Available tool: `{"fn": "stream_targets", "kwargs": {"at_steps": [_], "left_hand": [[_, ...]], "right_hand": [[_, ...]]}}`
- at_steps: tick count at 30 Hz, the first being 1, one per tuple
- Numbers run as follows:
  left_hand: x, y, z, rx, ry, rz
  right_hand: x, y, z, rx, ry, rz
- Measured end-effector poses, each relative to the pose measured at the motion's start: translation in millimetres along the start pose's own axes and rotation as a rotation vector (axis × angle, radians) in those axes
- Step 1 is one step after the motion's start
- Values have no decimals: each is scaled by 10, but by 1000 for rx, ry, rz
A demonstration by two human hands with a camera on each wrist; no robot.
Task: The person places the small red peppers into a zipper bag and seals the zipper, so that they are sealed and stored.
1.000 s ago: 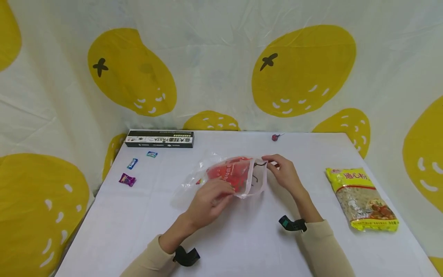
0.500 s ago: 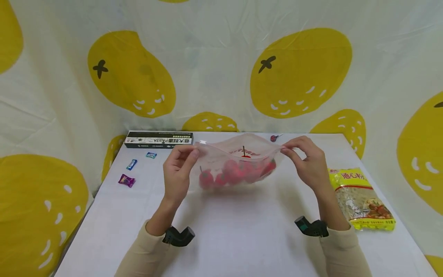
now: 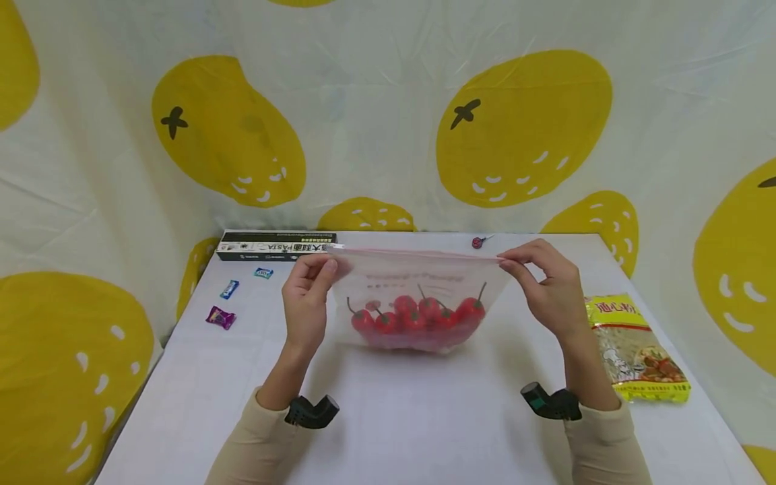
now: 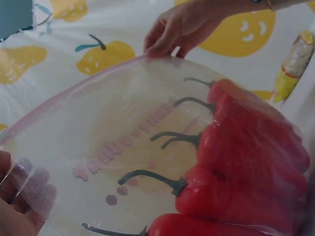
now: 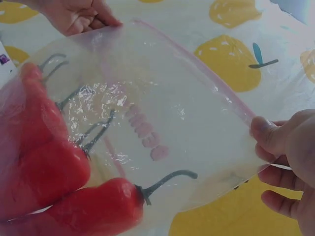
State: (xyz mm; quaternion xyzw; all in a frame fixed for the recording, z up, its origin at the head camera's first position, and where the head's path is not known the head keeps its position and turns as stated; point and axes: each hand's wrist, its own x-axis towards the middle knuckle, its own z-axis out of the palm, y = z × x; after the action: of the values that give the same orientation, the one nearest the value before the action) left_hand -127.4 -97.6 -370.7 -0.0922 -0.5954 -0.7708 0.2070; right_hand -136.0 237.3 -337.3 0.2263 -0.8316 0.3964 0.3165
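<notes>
A clear, pink-edged zip bag point(image 3: 424, 266) hangs upright above the white table, stretched wide between both hands. Several red peppers point(image 3: 405, 314) with green stems lie along its bottom. My left hand point(image 3: 307, 296) pinches the bag's top left corner, next to the slider, between thumb and fingers. At the opposite top corner, my right hand point(image 3: 548, 289) pinches the edge. From the left wrist, the peppers point(image 4: 236, 142) show large through the plastic, below printed lettering. In the right wrist view the right thumb presses the pink zip strip point(image 5: 216, 91) against the fingers.
A black-and-white pasta box point(image 3: 267, 248) lies at the back left. Nearer are two small blue sweets point(image 3: 229, 289) and a purple sweet point(image 3: 221, 317). A small dark red lollipop point(image 3: 477, 242) is at the back edge. On the right lies a yellow macaroni packet point(image 3: 636, 357).
The bag was lying on the table, then both hands lifted it by its top corners. Its mouth gaped half a second ago; now the top edge is pulled straight and the peppers hang lower.
</notes>
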Motion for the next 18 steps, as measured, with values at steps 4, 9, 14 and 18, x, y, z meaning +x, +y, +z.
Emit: {"fn": "stream_targets", "kwargs": {"at_steps": [4, 9, 14, 18], "left_hand": [[3, -1, 17, 14, -3, 40], [40, 67, 57, 126, -6, 154], [57, 92, 133, 140, 1, 210], [7, 75, 201, 160, -30, 235]], "right_hand": [[10, -16, -4, -14, -39, 2], [41, -109, 48, -96, -98, -52], [127, -335, 236, -180, -162, -189], [226, -537, 434, -182, -200, -286]]}}
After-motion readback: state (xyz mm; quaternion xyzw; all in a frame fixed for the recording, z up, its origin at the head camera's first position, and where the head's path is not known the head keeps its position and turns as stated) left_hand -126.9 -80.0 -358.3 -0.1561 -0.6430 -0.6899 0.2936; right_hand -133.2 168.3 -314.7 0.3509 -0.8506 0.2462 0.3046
